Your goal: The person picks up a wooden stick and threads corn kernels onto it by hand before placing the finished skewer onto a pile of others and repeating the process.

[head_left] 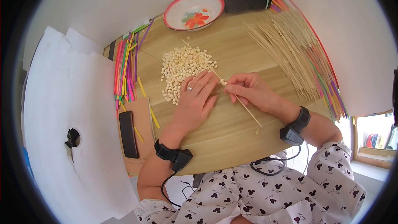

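Note:
A thin wooden stick (pixel 248 110) slants across the table in front of me, with a few small cream beads (pixel 224 82) at its middle. My right hand (pixel 251 91) pinches the stick between thumb and fingers right by these beads. My left hand (pixel 198 95), wearing a ring, lies with fingers stretched out, its fingertips at the stick beside the beads. Under and beyond the left fingers spreads a loose pile of cream beads (pixel 178 64). The far end of the stick passes over this pile.
An enamel bowl (pixel 172 6) with a red rim stands at the back, beside a black box (pixel 244 0). Many sticks (pixel 282 54) lie at the right, some beaded. Coloured strips (pixel 128 66), a phone (pixel 128 135) and a brown notebook (pixel 145 157) lie left.

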### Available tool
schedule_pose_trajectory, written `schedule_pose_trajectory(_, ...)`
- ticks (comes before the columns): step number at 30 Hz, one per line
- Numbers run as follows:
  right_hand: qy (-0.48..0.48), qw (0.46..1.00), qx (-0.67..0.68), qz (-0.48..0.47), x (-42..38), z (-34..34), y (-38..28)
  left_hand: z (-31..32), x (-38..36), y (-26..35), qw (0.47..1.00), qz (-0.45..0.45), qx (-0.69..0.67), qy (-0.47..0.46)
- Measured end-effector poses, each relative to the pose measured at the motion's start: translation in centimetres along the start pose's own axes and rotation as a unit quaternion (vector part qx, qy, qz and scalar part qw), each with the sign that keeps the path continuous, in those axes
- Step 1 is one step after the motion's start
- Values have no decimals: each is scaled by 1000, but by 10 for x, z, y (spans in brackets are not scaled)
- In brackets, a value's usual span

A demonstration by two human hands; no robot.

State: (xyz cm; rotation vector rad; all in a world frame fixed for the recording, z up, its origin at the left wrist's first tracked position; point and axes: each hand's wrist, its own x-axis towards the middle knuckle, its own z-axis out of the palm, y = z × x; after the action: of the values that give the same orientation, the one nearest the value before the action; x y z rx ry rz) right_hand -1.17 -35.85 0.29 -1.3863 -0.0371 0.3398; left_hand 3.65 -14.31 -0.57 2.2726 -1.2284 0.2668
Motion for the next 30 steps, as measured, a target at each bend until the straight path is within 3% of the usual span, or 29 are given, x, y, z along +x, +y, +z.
schedule_pose_trajectory(7, 6, 1000, 8, 3, 1, 0, 2, 9, -1, -8, 999, 18, 33, -12)
schedule_pose_trajectory(16, -10, 1000, 12, 11, -3, 1, 5, -17, -5, -58, 986, 32, 154, 47)
schedule_pose_trajectory(22, -10, 1000, 27, 3, 0, -3, 3, -29, 34, -74, 992, -53, 35, 105)
schedule_pose_trajectory(24, -10, 999, 32, 3, 1, -3, 4, -30, 50, -77, 985, -143, 19, 91)
schedule_pose_trajectory(28, -10, 999, 34, 1, 0, -2, 3, -15, 72, -88, 981, -136, 113, 85)
schedule_pose_trajectory(30, -2, 999, 41, 3, -3, 1, 5, -4, 75, -84, 975, -162, 151, 17)
